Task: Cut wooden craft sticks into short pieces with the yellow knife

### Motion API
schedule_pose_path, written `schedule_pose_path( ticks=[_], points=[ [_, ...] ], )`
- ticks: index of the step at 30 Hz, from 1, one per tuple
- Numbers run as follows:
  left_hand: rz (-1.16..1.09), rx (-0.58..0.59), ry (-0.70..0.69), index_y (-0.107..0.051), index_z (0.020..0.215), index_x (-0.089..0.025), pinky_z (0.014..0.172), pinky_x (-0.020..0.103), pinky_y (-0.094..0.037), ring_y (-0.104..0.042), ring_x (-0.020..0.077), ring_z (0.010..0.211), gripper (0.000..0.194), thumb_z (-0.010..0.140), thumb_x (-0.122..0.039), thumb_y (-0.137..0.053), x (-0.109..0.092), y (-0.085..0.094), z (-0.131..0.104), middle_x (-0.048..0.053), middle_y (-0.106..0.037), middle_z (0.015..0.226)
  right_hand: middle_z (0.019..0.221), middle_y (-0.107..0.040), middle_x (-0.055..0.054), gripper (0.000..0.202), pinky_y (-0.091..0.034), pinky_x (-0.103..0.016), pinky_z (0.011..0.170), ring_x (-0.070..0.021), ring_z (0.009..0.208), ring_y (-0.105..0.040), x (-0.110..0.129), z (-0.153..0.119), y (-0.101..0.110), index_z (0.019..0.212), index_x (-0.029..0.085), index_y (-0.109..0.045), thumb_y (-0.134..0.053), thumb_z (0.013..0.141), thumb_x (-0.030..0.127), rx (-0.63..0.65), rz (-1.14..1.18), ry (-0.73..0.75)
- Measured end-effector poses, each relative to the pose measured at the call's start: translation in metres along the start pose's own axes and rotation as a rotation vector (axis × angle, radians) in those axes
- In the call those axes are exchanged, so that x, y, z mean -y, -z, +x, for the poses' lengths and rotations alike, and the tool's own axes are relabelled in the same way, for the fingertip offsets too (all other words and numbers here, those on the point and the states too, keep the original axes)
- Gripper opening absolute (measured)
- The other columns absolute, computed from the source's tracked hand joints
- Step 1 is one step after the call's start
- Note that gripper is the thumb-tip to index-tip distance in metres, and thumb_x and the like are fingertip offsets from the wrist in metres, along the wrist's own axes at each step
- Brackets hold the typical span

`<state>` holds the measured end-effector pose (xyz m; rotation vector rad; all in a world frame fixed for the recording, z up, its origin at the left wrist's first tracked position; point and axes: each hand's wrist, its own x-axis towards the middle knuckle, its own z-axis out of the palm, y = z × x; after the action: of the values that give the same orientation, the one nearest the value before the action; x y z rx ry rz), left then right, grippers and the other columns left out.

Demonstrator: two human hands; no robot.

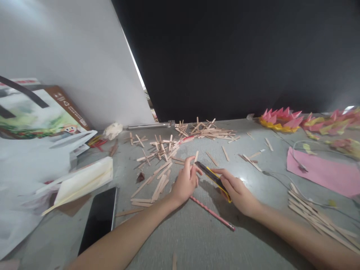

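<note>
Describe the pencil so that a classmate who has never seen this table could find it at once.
On the grey table, find the left hand and the right hand. The pencil lies slanting on their near side. Unlike the flat, plain wooden sticks, it is slim and pink, with a metal band at its near end.

Dim indoor light, 1 glare spot on tabletop (pixel 180 247), soft shadows, blurred edges

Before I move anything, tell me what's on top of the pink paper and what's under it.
On the pink paper rests a cable end; a yellow-green scrap sits at its far edge. Whatever is under it is covered, so I cannot tell.
</note>
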<state>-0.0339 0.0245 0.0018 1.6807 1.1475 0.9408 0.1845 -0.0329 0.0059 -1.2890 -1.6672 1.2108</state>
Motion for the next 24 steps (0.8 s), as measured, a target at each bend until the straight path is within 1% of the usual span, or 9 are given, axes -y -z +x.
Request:
schedule_pose_path(
  ticks=[3, 8, 11, 14, 16, 17, 21, 22, 24],
  points=[
    [0.018, -0.013, 0.005, -0.040, 0.142, -0.023, 0.053, 0.022, -0.045, -0.058, 0.0098, 0.050, 0.039, 0.108, -0.043, -0.036, -0.002, 0.000, 0.000, 0.001, -0.071, 0.090, 0.058, -0.053, 0.007, 0.049, -0.040, -0.027, 0.056, -0.0162, 0.054, -0.053, 0.006, -0.001, -0.001, 0.142, 0.024, -0.055, -0.030, 0.111, 0.052, 0.026, 0.038, -0.004],
    [0.041, -0.041, 0.028, -0.042, 0.141, -0.022, 0.051, 0.021, -0.043, -0.057, 0.0094, 0.048, 0.038, 0.107, -0.039, -0.039, -0.006, -0.001, -0.001, 0.001, -0.072, 0.087, 0.064, -0.053, 0.006, 0.054, -0.039, -0.026, 0.052, -0.0147, 0.054, -0.052, 0.011, 0.001, -0.002, 0.140, 0.023, -0.055, -0.035, 0.107, 0.060, 0.072, 0.246, -0.073],
    [0.048, -0.060, 0.025, -0.042, 0.140, -0.023, 0.050, 0.021, -0.042, -0.057, 0.0093, 0.047, 0.037, 0.107, -0.039, -0.038, -0.006, -0.001, -0.002, 0.002, -0.073, 0.089, 0.059, -0.052, 0.006, 0.056, -0.034, -0.024, 0.048, -0.0134, 0.049, -0.045, 0.010, 0.005, 0.001, 0.141, 0.021, -0.054, -0.040, 0.105, 0.062, 0.107, 0.342, -0.114],
    [0.052, -0.074, 0.003, -0.043, 0.138, -0.024, 0.050, 0.021, -0.043, -0.058, 0.0086, 0.047, 0.035, 0.108, -0.040, -0.036, -0.003, -0.001, -0.001, 0.003, -0.074, 0.095, 0.055, -0.049, 0.007, 0.058, -0.024, -0.023, 0.042, -0.0124, 0.044, -0.036, 0.006, 0.009, 0.008, 0.140, 0.019, -0.054, -0.046, 0.102, 0.062, 0.109, 0.479, -0.204],
    [0.026, -0.096, 0.015, -0.042, 0.137, -0.024, 0.049, 0.021, -0.043, -0.057, 0.0084, 0.046, 0.033, 0.108, -0.040, -0.037, -0.001, 0.000, 0.001, 0.003, -0.075, 0.096, 0.053, -0.045, 0.008, 0.058, -0.020, -0.024, 0.041, -0.0123, 0.042, -0.030, 0.003, 0.012, 0.013, 0.140, 0.021, -0.054, -0.046, 0.101, 0.062, 0.069, 0.526, -0.217],
    [0.000, -0.114, 0.034, -0.041, 0.135, -0.024, 0.048, 0.021, -0.043, -0.056, 0.0085, 0.044, 0.033, 0.107, -0.040, -0.037, 0.000, 0.000, 0.002, 0.003, -0.074, 0.095, 0.052, -0.044, 0.008, 0.056, -0.021, -0.024, 0.041, -0.0128, 0.042, -0.030, 0.001, 0.014, 0.015, 0.139, 0.022, -0.054, -0.045, 0.101, 0.062, 0.026, 0.505, -0.193],
    [-0.109, -0.162, 0.105, -0.041, 0.122, -0.021, 0.041, 0.021, -0.040, -0.053, 0.0092, 0.040, 0.031, 0.104, -0.046, -0.042, 0.003, 0.002, 0.008, 0.004, -0.074, 0.089, 0.057, -0.050, 0.005, 0.048, -0.034, -0.028, 0.047, -0.0171, 0.048, -0.044, -0.005, 0.019, 0.023, 0.132, 0.026, -0.057, -0.042, 0.103, 0.062, -0.221, 0.242, 0.017],
    [-0.127, -0.159, 0.100, -0.041, 0.118, -0.021, 0.040, 0.021, -0.039, -0.052, 0.0090, 0.039, 0.031, 0.104, -0.049, -0.043, 0.003, 0.002, 0.009, 0.004, -0.074, 0.089, 0.059, -0.052, 0.005, 0.047, -0.037, -0.029, 0.049, -0.0179, 0.050, -0.047, -0.006, 0.019, 0.024, 0.130, 0.026, -0.057, -0.041, 0.104, 0.061, -0.251, 0.186, 0.057],
    [-0.149, -0.140, 0.080, -0.042, 0.112, -0.022, 0.040, 0.021, -0.039, -0.052, 0.0084, 0.039, 0.032, 0.103, -0.053, -0.045, 0.002, 0.002, 0.010, 0.004, -0.075, 0.089, 0.061, -0.054, 0.004, 0.045, -0.041, -0.031, 0.052, -0.0191, 0.053, -0.051, -0.008, 0.019, 0.023, 0.127, 0.026, -0.057, -0.041, 0.104, 0.061, -0.265, 0.074, 0.096]
  ],
)
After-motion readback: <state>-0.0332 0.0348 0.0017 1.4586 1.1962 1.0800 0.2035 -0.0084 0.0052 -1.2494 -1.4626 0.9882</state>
